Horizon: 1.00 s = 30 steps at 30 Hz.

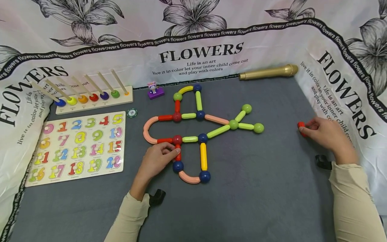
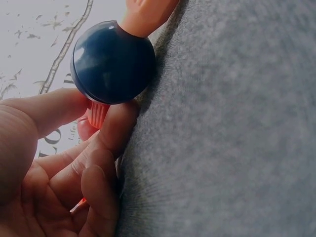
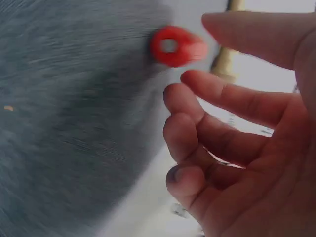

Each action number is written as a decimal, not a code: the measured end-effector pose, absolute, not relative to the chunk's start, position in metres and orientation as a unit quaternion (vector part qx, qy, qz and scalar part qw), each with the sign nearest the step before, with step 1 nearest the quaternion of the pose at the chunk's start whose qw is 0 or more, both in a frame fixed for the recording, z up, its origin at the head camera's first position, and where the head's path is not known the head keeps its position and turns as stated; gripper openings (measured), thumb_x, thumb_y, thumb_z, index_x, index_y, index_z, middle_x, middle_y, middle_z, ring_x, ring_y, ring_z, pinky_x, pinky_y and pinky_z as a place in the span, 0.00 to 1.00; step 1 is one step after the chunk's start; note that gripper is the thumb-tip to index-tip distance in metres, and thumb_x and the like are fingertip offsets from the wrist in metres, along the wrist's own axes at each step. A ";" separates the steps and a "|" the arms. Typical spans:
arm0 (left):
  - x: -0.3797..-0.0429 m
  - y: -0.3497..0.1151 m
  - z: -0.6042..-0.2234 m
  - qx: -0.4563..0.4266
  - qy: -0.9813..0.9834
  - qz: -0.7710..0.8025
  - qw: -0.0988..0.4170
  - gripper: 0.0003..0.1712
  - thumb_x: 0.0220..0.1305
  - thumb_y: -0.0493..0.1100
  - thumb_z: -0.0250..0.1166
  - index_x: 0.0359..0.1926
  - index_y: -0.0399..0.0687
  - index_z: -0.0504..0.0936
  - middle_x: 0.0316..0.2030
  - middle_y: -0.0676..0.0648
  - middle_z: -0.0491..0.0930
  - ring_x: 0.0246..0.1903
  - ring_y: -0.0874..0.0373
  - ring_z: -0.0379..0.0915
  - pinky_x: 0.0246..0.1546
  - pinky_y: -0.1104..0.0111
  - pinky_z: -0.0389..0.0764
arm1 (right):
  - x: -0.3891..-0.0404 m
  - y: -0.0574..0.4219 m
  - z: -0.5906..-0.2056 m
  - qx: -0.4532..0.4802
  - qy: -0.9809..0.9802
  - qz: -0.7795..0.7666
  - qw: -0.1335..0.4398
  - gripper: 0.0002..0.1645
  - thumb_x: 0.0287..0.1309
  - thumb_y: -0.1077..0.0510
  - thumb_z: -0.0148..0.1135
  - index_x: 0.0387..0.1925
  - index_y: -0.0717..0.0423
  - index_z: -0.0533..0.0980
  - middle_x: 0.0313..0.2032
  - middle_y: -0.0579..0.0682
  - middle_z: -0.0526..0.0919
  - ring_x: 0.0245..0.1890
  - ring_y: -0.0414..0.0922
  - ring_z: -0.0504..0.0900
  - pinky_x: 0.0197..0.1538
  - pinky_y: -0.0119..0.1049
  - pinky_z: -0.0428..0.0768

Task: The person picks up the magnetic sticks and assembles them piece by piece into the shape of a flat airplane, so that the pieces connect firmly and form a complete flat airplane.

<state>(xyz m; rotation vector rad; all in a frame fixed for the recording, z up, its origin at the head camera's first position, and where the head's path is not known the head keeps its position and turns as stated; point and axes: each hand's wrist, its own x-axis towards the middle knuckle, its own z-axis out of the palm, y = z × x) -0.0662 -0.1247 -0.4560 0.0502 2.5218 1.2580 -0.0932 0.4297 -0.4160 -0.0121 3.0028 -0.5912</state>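
My left hand (image 1: 155,158) pinches a short red rod (image 1: 178,155) between thumb and fingers. That rod joins a dark red ball (image 1: 177,139) to a dark blue ball (image 1: 178,166) in a flat figure of balls and coloured rods. In the left wrist view the blue ball (image 2: 113,64) sits just past my fingertips, with a salmon curved rod (image 2: 147,15) on its far side. At the far right is my right hand (image 1: 329,136), near a red rod (image 1: 301,129). The right wrist view shows thumb and fingers spread apart, the red rod (image 3: 175,47) just beyond their tips.
A number puzzle board (image 1: 103,158) lies at the left, below a bead-and-peg counting stand (image 1: 98,105). A small figurine on a purple base (image 1: 156,93) and a round chip (image 1: 132,113) are close by. Behind lies a gold microphone (image 1: 266,72) against the printed cloth.
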 end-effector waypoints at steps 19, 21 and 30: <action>-0.066 -0.125 -0.458 0.017 0.883 0.442 0.161 0.19 0.72 0.54 0.70 0.47 0.42 0.88 0.22 0.53 0.82 0.22 0.55 0.70 0.27 0.64 0.61 | -0.135 0.336 -0.423 0.044 0.922 -0.377 0.074 0.28 0.74 0.44 0.66 0.51 0.68 0.80 0.34 0.51 0.88 0.31 0.40 0.82 0.35 0.34 0.73; -0.066 -0.125 -0.458 0.017 0.882 0.443 0.160 0.18 0.72 0.54 0.70 0.47 0.43 0.88 0.22 0.53 0.82 0.22 0.55 0.70 0.27 0.64 0.61 | -0.139 0.327 -0.424 0.041 0.920 -0.381 0.085 0.29 0.74 0.43 0.66 0.53 0.68 0.80 0.36 0.51 0.88 0.33 0.41 0.82 0.36 0.34 0.74; -0.067 -0.126 -0.457 0.020 0.881 0.446 0.160 0.18 0.72 0.54 0.71 0.47 0.43 0.88 0.22 0.53 0.81 0.22 0.55 0.70 0.26 0.64 0.62 | -0.146 0.314 -0.432 0.007 0.933 -0.341 0.116 0.28 0.75 0.44 0.64 0.54 0.67 0.80 0.42 0.60 0.88 0.34 0.44 0.79 0.36 0.37 0.75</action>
